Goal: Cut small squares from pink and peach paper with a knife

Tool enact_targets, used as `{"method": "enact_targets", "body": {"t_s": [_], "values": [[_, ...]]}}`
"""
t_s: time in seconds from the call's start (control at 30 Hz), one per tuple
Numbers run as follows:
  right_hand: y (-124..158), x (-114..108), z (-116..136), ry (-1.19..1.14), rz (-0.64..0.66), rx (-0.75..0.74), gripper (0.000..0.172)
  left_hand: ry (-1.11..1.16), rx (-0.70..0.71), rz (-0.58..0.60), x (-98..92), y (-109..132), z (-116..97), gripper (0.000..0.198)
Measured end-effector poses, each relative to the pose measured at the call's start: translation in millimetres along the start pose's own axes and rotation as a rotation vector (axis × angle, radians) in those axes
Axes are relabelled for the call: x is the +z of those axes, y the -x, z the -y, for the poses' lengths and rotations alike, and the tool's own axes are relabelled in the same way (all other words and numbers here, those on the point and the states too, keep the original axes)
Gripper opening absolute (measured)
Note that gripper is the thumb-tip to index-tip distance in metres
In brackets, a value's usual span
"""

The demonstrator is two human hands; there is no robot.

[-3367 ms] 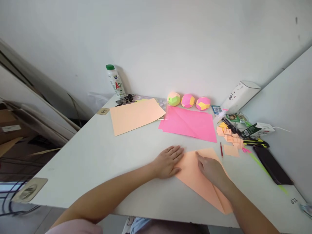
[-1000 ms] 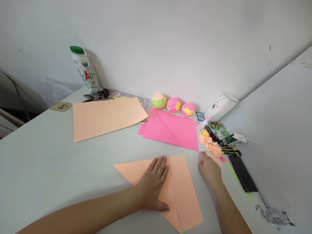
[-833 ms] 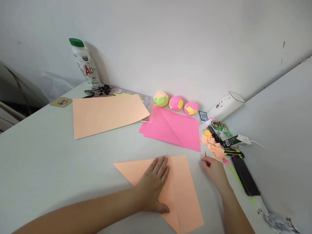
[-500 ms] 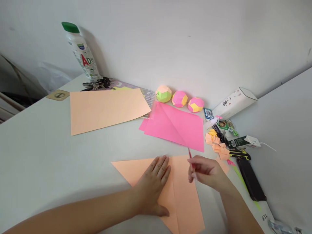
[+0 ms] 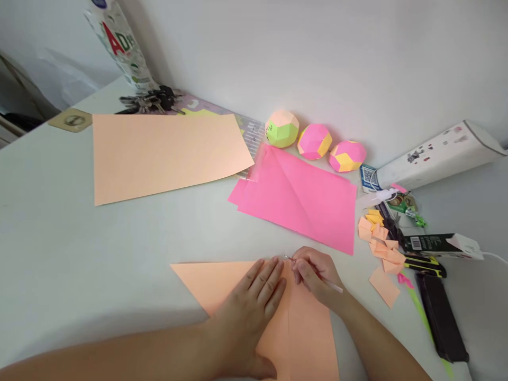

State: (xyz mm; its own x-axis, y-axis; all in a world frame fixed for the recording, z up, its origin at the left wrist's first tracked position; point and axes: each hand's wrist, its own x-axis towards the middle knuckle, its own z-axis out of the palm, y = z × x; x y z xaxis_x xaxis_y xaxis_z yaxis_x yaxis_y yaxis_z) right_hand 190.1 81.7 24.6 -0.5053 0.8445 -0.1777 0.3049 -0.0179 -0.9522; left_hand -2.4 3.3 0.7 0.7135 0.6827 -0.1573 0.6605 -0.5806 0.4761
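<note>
On the peach paper sheet (image 5: 309, 323), which has a fold line down it and a pointed left corner, my left hand (image 5: 250, 307) lies flat with its fingers stretched out. My right hand (image 5: 315, 272) is closed around a slim red pen (image 5: 332, 284). The pen's metal tip points left, near the sheet's top edge and close to my left fingertips. Both lower corners of the sheet run out of view.
Behind lie pink sheets (image 5: 317, 206) and another peach sheet (image 5: 166, 159). Paper balls (image 5: 314, 141) stand by the wall. Keys (image 5: 148, 99) and a bottle (image 5: 123, 47) are at back left. Folded scraps (image 5: 383, 246), a cutter (image 5: 426, 265) and a black case (image 5: 442, 317) lie right.
My right hand has moved left and turned the pen, so its tip comes down to the sheet's top edge. My left hand stays flat on the sheet. The view has shifted closer.
</note>
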Motion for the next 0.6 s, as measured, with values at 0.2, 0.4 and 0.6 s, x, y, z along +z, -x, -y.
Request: {"method": "enact_targets", "body": {"t_s": [0.2, 0.4, 0.6], "values": [[-1.7, 9.0, 1.0, 0.223, -0.134, -0.150, 0.013, -0.082, -0.006, -0.075, 2.7, 2.3, -2.0, 0.114], [-1.4, 11.1, 0.1, 0.309, -0.221, -0.123, 0.022, -0.143, -0.002, -0.129, 3.8, 3.3, -2.7, 0.117], [-3.9, 12.5, 2.9, 0.284, -0.201, -0.078, 0.021, -0.169, -0.006, -0.137, 2.3, 3.1, -3.7, 0.117]]}}
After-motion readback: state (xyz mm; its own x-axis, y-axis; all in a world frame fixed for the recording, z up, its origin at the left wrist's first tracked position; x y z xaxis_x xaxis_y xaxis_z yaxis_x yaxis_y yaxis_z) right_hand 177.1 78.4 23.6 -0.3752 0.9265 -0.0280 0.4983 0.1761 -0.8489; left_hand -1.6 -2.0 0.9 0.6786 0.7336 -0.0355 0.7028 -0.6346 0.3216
